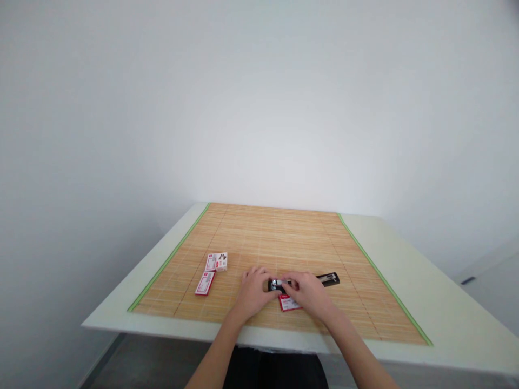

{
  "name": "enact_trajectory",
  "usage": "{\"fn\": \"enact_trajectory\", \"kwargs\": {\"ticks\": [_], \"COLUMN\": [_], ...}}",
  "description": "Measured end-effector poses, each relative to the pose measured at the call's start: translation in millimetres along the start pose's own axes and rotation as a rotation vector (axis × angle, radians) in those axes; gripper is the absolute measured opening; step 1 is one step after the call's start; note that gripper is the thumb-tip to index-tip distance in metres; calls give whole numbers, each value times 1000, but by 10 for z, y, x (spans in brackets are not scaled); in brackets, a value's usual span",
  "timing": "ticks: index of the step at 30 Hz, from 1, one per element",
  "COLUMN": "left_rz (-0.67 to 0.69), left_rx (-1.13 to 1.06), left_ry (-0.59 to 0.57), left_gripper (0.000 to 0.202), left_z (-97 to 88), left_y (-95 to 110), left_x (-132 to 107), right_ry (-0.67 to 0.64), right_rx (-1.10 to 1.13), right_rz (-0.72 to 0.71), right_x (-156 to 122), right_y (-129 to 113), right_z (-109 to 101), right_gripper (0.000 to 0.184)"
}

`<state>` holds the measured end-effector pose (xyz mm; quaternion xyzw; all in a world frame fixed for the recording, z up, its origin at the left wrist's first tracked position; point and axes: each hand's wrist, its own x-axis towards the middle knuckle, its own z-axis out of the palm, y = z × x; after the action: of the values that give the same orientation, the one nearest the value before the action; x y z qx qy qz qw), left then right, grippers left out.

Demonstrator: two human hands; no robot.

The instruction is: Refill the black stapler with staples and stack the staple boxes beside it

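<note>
A black stapler lies across the mat, spread open, with bright metal showing at its left end and along its right part. My left hand is closed on the stapler's left end, thumb and fingers at either side of it. Over the stapler's middle, my right hand has its fingers pinched together at the metal part; whatever is between the fingertips is too small to make out. Partly beneath my right hand, just in front of the stapler, rests a red and white staple box.
To the left, a white and red small box touches or nearly touches a flat red-edged box. A bamboo mat with green borders covers the middle of the white table. Behind the table rises a pale wall.
</note>
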<state>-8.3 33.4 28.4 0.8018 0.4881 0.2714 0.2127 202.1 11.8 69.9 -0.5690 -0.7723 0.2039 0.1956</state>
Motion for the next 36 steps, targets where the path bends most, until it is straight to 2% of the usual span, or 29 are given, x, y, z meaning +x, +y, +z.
{"fn": "enact_trajectory", "kwargs": {"ticks": [4, 7, 14, 17, 19, 23, 25, 28, 30, 32, 34, 36], "left_rz": [5, -1, 11, 3, 0, 6, 6, 0, -5, -5, -4, -9], "left_rx": [-15, -23, -32, -28, -33, -54, -58, -62, -67, -71, -66, -55], "left_ry": [4, 9, 18, 13, 10, 8, 8, 6, 3, -2, -3, -1], "left_gripper": [30, 32, 34, 34, 34, 34, 35, 34, 34, 33, 33, 32], "left_z": [6, 16, 31, 29, 25, 17, 17, 20, 19, 15, 8, -1], "left_y": [-15, -31, -36, -38, -45, -59, -59, -55, -51, -46, -39, -30], "left_x": [-3, -1, -4, -1, 0, -2, -3, -2, -1, -2, -4, -6], "right_ry": [31, 44, 36, 47, 98, 358, 443, 320, 259, 278, 303, 271], "right_rx": [-46, -100, -110, -78, -51, -8, 69, 371, 573, 684, 674, 555], "right_rz": [30, 74, 5, 18, 69, 285, 383, 381, 328, 265, 195, 125], "right_x": [-39, -75, -107, -148, -231, -515, -651, -744, -716, -629, -505, -364], "right_y": [42, 90, -31, -6, 128, 622, 858, 1027, 998, 880, 698, 475], "right_z": [-86, -131, 42, -9, -151, -514, -603, -555, -470, -416, -418, -446], "right_gripper": [27, 20, 20, 25, 31, 53, 64, 72, 70, 64, 57, 51]}}
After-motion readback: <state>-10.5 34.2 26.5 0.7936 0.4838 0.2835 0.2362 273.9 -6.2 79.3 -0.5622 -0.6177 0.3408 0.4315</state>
